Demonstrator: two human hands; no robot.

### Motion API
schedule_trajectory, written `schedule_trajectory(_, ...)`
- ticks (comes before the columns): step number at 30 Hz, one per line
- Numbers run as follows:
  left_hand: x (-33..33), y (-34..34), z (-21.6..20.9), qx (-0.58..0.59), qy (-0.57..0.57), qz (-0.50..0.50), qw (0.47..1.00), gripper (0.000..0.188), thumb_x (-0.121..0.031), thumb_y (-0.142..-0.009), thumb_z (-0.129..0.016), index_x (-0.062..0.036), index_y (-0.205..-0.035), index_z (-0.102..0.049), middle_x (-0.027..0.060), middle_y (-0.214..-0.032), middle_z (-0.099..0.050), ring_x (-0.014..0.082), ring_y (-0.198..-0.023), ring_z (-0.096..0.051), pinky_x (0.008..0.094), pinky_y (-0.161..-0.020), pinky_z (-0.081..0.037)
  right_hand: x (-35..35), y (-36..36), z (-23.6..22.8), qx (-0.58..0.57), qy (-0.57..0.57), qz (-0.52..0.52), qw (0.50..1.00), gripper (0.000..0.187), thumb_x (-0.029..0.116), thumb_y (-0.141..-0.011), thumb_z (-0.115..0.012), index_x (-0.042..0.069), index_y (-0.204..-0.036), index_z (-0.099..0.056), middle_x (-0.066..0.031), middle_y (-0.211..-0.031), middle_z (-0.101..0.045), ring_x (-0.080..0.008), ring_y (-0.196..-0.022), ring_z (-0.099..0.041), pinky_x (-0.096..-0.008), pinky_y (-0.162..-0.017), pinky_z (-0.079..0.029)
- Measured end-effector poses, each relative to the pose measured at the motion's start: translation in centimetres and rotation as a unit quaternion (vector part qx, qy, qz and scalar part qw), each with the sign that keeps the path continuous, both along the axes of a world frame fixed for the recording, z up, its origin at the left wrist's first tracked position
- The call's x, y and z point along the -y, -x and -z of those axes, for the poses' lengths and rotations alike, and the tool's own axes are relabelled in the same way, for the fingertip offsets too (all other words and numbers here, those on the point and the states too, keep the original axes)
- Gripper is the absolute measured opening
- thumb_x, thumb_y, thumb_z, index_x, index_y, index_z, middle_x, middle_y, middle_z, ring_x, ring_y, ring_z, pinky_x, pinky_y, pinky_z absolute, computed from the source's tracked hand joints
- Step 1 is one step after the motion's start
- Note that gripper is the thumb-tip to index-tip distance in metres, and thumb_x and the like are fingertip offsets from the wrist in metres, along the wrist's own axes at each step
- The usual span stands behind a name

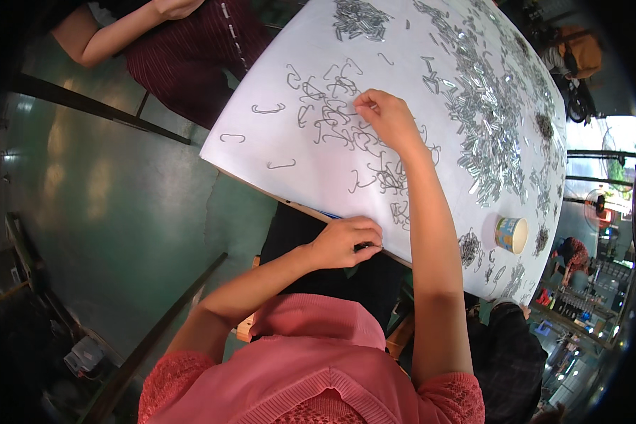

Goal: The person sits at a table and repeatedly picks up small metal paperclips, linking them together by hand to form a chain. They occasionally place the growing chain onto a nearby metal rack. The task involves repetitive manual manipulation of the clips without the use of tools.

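Observation:
Bent wire hooks (pixel 328 106) lie loosely tangled across the near part of a white-covered table (pixel 311 180). Over the right side of this spread reaches my right hand (pixel 387 120), its thumb and forefinger drawn together at the hooks. Whether a hook is between those fingertips I cannot tell. At the table's near edge my left hand (pixel 346 242) is closed with curled fingers. Something small and dark shows by its fingertips, too little to name. A few single hooks (pixel 232 138) lie apart toward the left corner.
Small shiny metal pieces (pixel 491 120) cover much of the table's right side, with another heap (pixel 360 20) at the far end. A paper cup (pixel 511 234) lies near the right edge beside a dark wire clump (pixel 468 247). Another person's arm (pixel 113 39) shows at upper left.

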State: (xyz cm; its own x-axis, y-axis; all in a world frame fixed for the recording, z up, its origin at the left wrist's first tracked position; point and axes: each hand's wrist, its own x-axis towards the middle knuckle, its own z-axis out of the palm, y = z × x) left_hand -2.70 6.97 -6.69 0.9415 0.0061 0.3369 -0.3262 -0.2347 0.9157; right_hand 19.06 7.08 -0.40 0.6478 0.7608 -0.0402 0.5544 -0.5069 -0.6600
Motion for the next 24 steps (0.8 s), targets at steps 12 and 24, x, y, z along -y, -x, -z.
schedule_trajectory(12,-0.4,0.3,0.0,0.008,-0.019,0.009,1.0,0.01,-0.008,-0.076,-0.071,-0.0082,-0.082,-0.063,0.0019,-0.094,-0.063,0.0221,-0.083,-0.062,0.0325,-0.068,-0.051,-4.8,-0.4,3.3,0.157,0.144,-0.039,0.976,0.013,0.019,-0.085,-0.063,0.007,-0.087,-0.063,-0.0113,-0.096,-0.062,-0.0297,-0.089,-0.062,-0.0401,-0.075,-0.05)
schedule_trajectory(24,1.1,1.4,-1.3,-0.058,0.034,-0.018,0.998,0.011,-0.004,-0.076,-0.071,-0.0036,-0.085,-0.065,0.0072,-0.092,-0.064,0.0221,-0.084,-0.063,0.031,-0.072,-0.051,3.6,0.6,2.5,-0.122,-0.117,0.124,0.978,0.017,0.012,-0.087,-0.06,-0.002,-0.097,-0.062,-0.0076,-0.081,-0.066,-0.0161,-0.069,-0.06,-0.0284,-0.062,-0.047)
